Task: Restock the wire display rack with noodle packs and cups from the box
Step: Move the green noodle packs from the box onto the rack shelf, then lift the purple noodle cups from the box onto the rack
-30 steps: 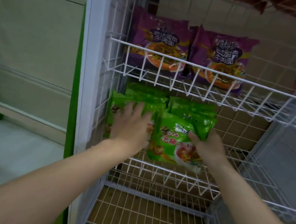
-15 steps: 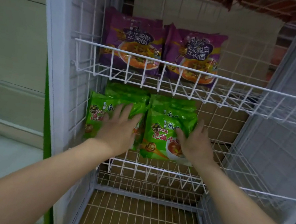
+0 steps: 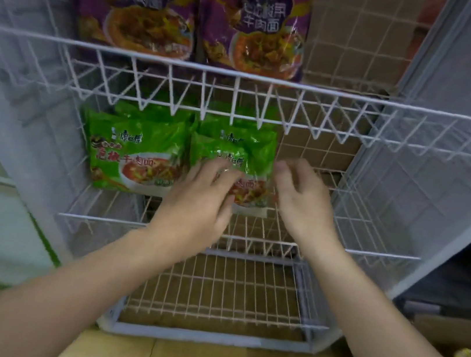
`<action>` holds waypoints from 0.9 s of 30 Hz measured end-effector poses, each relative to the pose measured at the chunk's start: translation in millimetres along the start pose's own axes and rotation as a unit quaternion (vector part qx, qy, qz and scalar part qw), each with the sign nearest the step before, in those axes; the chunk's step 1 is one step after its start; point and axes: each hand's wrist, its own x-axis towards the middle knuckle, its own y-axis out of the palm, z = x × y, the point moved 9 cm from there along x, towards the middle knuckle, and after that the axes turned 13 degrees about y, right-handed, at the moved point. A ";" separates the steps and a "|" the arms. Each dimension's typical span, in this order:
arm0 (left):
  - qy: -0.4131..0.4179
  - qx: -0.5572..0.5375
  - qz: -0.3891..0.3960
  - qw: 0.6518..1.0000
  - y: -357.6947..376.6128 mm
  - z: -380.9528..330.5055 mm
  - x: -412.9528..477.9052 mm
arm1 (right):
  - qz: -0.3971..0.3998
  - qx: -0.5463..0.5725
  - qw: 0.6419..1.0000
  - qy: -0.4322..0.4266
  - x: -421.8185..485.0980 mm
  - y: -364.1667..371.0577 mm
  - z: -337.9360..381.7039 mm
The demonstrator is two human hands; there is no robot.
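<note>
Press flat with left grip [image 3: 197, 203], fingers straight on right green pack [image 3: 232, 147]. Use right grip [image 3: 301, 200], loosely curled and holding nothing, just beside that pack's right edge as a stop. Seat against left green pack [image 3: 134, 154], toward middle shelf's [image 3: 369, 253] rear-left corner. Glossy, crinkly, pillow-shaped film on thin white wire.

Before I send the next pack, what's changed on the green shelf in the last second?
The left hand slid right, off the left green pack and onto the front of the right green pack. The right hand let go of that pack's right side and now sits loosely curled beside it. The purple packs above stayed put.
</note>
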 end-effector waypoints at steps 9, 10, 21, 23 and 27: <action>0.010 -0.181 -0.147 0.972 -245.1 -147.2 49.1 | 0.064 0.117 0.985 0.109 -83.3 -176.2 139.5; -0.003 -0.196 -0.155 0.968 -280.8 -168.1 58.4 | 0.070 0.120 0.984 0.109 -93.4 -203.2 166.9; -0.100 -0.346 -0.228 0.904 -585.8 -330.7 99.7 | 0.057 0.166 0.983 0.049 -196.9 -463.5 402.6; -0.098 -0.367 -0.248 0.891 -621.6 -353.2 93.4 | 0.040 0.180 0.982 0.031 -223.5 -498.0 435.3; -0.070 -0.406 -0.274 0.869 -672.9 -389.1 81.4 | 0.005 0.186 0.982 -0.010 -277.5 -547.4 484.2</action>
